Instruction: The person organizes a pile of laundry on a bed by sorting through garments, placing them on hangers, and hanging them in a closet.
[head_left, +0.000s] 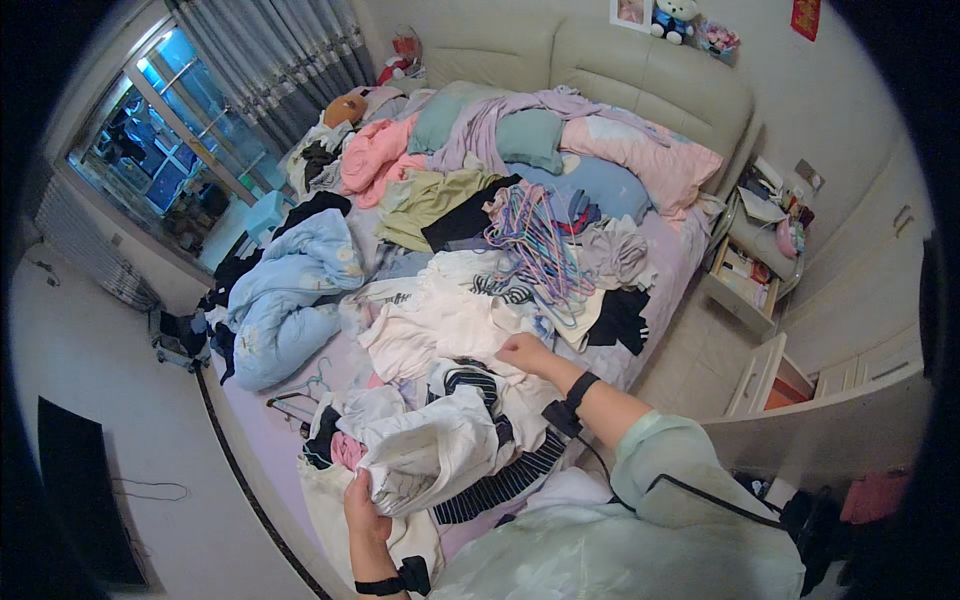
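Note:
My left hand (365, 504) is closed on the edge of a white garment (439, 450) that bunches over the near part of the bed. Farther right, my right hand (525, 354) has its fingers curled at a pale pink garment (457, 326) spread across the pile; whether it grips the cloth I cannot tell. Between the hands lies a black-and-white striped piece of clothing (476, 382). Another striped garment (502, 484) lies under the white one. A small pink cloth (347, 450) touches its left side.
Beyond the garments lies a heap of plastic clothes hangers (536, 244). A light-blue quilt (292, 292) is bunched at left, and pillows (529, 139) lie near the headboard (645, 82). At right, a nightstand drawer (742, 285) stands pulled out. A wall-mounted television (86, 487) is at lower left.

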